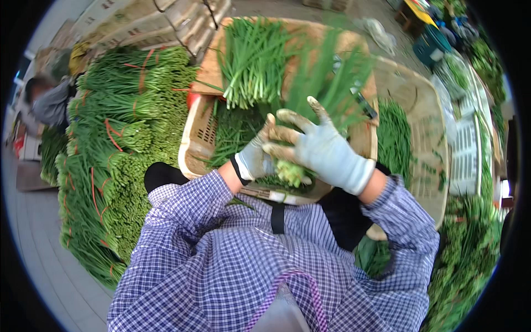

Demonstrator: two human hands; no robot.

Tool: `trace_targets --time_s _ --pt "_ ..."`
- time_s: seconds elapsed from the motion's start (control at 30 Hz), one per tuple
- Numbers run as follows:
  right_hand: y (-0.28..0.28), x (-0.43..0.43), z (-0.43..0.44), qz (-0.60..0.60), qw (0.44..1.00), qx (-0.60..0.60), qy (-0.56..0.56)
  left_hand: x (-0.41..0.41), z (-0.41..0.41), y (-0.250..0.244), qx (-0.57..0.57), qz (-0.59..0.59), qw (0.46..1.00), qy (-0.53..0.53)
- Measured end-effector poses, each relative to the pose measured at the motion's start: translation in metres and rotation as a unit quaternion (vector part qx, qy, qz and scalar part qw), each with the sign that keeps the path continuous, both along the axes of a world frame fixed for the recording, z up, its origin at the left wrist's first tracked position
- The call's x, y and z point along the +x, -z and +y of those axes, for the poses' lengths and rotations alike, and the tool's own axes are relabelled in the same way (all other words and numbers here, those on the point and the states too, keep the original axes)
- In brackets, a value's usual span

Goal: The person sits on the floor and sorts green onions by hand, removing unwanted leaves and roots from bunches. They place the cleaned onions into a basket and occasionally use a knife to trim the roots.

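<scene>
My left hand (256, 155), in a soiled light glove, is closed around the lower part of a bunch of green leafy stalks (290, 172), whose pale cut ends point towards me. Its long leaves fan away from me and are blurred. My right hand (317, 143), gloved too, lies against the bunch with its fingers spread; whether it grips any stalks I cannot tell. Beyond the hands a loose pile of green stalks with white ends (253, 62) rests on a wooden board (209, 68). The board lies across a plastic crate (186, 153) holding loose leaves.
Many bunches bound with red bands (132, 137) are stacked at left. Another crate (427, 124) with greens stands at right, near a white basket (464, 153). A dark object (365, 106) lies on the board's right edge. At far left is another person (52, 101).
</scene>
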State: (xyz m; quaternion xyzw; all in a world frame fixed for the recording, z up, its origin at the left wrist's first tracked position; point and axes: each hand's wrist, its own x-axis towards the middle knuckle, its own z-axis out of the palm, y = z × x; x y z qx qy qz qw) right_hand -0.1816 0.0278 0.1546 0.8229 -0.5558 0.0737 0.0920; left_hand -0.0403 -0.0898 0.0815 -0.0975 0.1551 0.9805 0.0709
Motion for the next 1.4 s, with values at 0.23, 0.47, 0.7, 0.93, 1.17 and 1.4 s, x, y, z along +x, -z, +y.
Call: trace_targets --time_s 0.23,0.47,0.7,0.93,1.17,1.4 --pt "0.028 0.048 0.073 -0.603 0.731 0.049 0.317 0.015 -0.005 0.075 0.046 0.025 0.998 -0.039" --pt "0.1 0.038 0.067 -0.932 0.149 0.136 0.3 0.027 -0.015 0.073 0.122 -0.057 0.991 0.008" --pt "0.121 0.009 -0.018 -0.896 0.234 0.129 0.354 0.049 -0.008 0.074 -0.055 -0.043 0.99 0.12" --pt "0.082 0.012 -0.009 -0.911 0.361 -0.038 0.198 -0.002 -0.033 0.028 -0.425 0.008 0.903 0.064" --pt "-0.027 -0.053 -0.037 -0.734 0.642 -0.209 0.079 -0.092 -0.059 -0.093 -0.685 0.104 0.706 -0.15" --pt "-0.015 -0.122 -0.063 -0.598 0.78 -0.165 0.082 -0.149 -0.104 -0.059 -0.682 0.118 0.704 -0.16"
